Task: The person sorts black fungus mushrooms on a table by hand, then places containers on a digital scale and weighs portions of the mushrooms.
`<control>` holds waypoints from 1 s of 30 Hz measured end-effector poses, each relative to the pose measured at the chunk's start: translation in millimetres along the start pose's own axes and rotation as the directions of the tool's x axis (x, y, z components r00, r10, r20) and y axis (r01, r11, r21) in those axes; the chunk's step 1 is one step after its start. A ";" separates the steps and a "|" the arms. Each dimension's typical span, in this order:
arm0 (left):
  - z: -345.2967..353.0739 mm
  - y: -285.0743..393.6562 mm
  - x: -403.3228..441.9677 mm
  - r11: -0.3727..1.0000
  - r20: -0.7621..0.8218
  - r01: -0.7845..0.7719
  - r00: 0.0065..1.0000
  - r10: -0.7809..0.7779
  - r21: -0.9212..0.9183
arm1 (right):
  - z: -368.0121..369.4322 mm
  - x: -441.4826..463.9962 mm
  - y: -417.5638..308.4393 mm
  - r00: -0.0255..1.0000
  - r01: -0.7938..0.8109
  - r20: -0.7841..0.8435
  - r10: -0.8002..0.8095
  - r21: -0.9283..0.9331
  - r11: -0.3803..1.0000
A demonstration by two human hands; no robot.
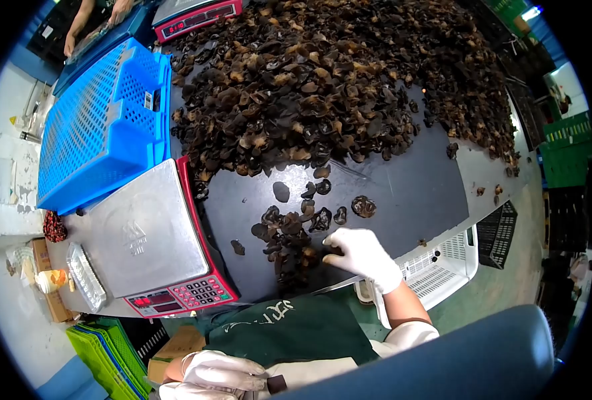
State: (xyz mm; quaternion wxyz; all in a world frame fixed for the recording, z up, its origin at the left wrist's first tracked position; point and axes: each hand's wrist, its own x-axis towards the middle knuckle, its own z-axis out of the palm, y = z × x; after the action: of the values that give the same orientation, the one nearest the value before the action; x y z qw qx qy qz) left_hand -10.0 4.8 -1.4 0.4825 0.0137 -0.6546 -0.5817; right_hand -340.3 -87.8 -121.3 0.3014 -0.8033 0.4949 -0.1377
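Observation:
My right hand, in a white glove, is low over the dark table mat. Its thumb and forefinger curl round a small dark brown piece, seemingly a wood ear mushroom, partly hidden by the fingers. Just left of it lies a small heap of wood ear mushrooms, with a few single pieces around. My left hand, also white-gloved, is held close to my body at the bottom edge. Its fingers are pressed together beside a small dark object that I cannot identify.
A large pile of wood ear mushrooms covers the far table. On the left stand a red-framed scale, a blue crate and a clear plastic tray. A white basket sits below the right edge. Another person's hands are at upper left.

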 end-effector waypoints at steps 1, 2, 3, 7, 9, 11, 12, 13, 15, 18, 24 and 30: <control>-0.1 -0.6 -0.4 1.000 0.001 -0.002 1.000 0.002 -0.004 | 9.9 -5.4 -0.5 1.000 -0.004 0.028 0.006 -0.071 0.997; -0.5 -0.9 -0.9 1.000 0.002 -0.002 1.000 0.002 -0.004 | 18.2 -8.4 1.1 0.998 0.002 0.058 0.003 -0.075 0.997; -0.6 -0.8 -0.9 1.000 0.007 -0.004 1.000 0.004 -0.004 | 17.7 -10.4 5.7 0.998 0.002 0.056 0.002 -0.076 0.997; -0.8 0.4 -0.1 1.000 0.007 0.006 1.000 -0.006 -0.001 | -25.1 -25.3 16.2 0.967 -0.242 0.109 0.229 0.669 0.703; -0.3 0.8 -0.5 1.000 0.012 0.005 1.000 -0.005 -0.001 | -33.5 -46.7 44.8 0.972 0.102 -0.139 0.190 0.976 0.193; 0.3 1.6 -1.0 1.000 0.016 0.005 1.000 -0.005 -0.002 | -32.4 -50.1 78.6 0.801 0.415 -0.566 -0.194 0.760 -0.500; -0.2 1.4 0.0 1.000 0.020 0.005 1.000 -0.005 -0.003 | -28.9 -55.0 87.6 0.840 0.468 -0.542 -0.036 0.756 -0.458; -0.4 0.9 0.1 1.000 0.021 0.003 1.000 -0.003 -0.002 | -31.0 -54.4 85.4 0.851 0.513 -0.511 0.126 0.754 -0.410; -0.1 0.9 0.3 1.000 0.026 0.002 1.000 -0.002 -0.002 | -26.4 -35.8 82.7 0.750 0.391 -0.432 0.500 0.900 0.191; 0.7 1.7 -0.5 1.000 0.029 0.010 1.000 -0.010 -0.001 | 7.6 2.4 69.7 0.667 -0.140 -0.700 0.254 0.217 0.966; 3.3 3.3 -3.4 1.000 0.021 0.014 1.000 -0.014 0.002 | 50.7 24.5 1.3 0.909 0.237 -0.357 -0.217 0.013 0.971; 3.1 4.1 -5.6 1.000 0.009 0.010 1.000 -0.010 0.008 | 37.5 42.4 -10.7 0.880 0.387 -0.382 -0.284 0.226 0.894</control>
State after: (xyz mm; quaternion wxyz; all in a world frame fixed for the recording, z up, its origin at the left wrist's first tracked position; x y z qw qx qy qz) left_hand -6.8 11.7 -1.2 0.4767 0.0165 -0.6591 -0.5815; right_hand -293.2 -108.5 -147.2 0.2995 -0.7873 0.3647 -0.3968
